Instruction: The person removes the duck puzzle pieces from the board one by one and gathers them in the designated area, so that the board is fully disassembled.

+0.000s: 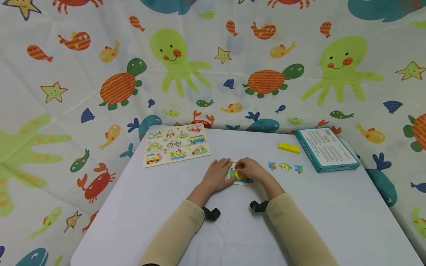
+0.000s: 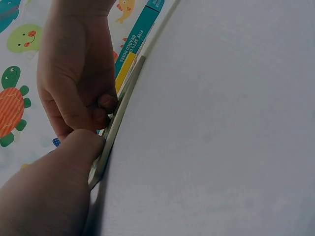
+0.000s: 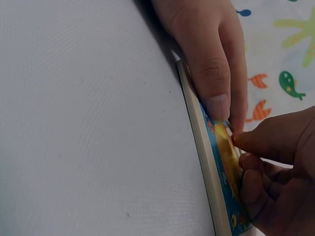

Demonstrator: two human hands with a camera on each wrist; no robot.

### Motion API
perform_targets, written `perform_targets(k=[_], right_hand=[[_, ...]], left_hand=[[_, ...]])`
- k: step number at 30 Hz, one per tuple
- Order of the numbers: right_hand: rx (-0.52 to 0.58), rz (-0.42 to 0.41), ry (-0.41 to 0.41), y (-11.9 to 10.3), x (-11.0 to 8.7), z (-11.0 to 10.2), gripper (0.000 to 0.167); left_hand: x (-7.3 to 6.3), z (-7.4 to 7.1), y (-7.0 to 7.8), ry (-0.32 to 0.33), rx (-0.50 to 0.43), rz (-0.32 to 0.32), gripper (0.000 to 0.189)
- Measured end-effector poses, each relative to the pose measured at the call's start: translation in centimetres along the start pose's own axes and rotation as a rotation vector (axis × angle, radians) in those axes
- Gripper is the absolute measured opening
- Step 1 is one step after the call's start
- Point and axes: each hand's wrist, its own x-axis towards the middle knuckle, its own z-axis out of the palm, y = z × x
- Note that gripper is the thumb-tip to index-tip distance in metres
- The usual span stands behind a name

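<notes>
Now left fingers (image 1: 225, 163) straight, right fingers (image 3: 269, 139) curled, hold unclear; one puzzle (image 1: 245, 180), three pieces (image 1: 272, 166).

Left hand (image 1: 217, 175) lies with fingers extended, right hand (image 1: 250, 169) beside it, fingers curled.

- One small puzzle board (image 1: 245, 181), partly covered.
- Two hands at the small puzzle board: one left hand (image 1: 216, 175) at its left edge, one right hand (image 1: 249, 169) over its upper part.
- Two beige sleeves (image 1: 176, 231), both nearer the viewer than the board.
- Two dark wrist devices (image 1: 212, 213), one to either side, just nearer than the board.
- Three loose puzzle pieces (image 1: 285, 166), in a row to the board's right.
- One yellow block (image 1: 289, 148), right of the board and farther back.
- One teal box (image 1: 327, 149), well to the board's right.
- One larger picture board (image 1: 184, 145), left of it and farther back.
- One white table (image 1: 229, 229), beneath it.
</notes>
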Motion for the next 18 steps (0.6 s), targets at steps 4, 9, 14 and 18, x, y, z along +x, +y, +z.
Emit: perform_targets(k=[4,9,14,18], right_hand=[[0.019,-0.01,0.003,0.1,-0.02,0.01,0.017],[0.051,-0.003,0.021,0.16,-0.12,0.06,0.015],[0.069,-0.001,0.037,0.21,-0.18,0.18,0.013],[0.075,0.002,0.055,0.23,-0.2,0.33,0.01]], left_hand=[[-0.02,-0.12,0.08,-0.006,0.002,-0.003,0.076],[-0.04,-0.31,0.18,-0.008,-0.002,-0.001,0.075],[-0.08,-0.29,0.15,-0.011,-0.003,-0.006,0.076],[-0.07,-0.12,0.08,-0.005,-0.011,-0.006,0.076]])
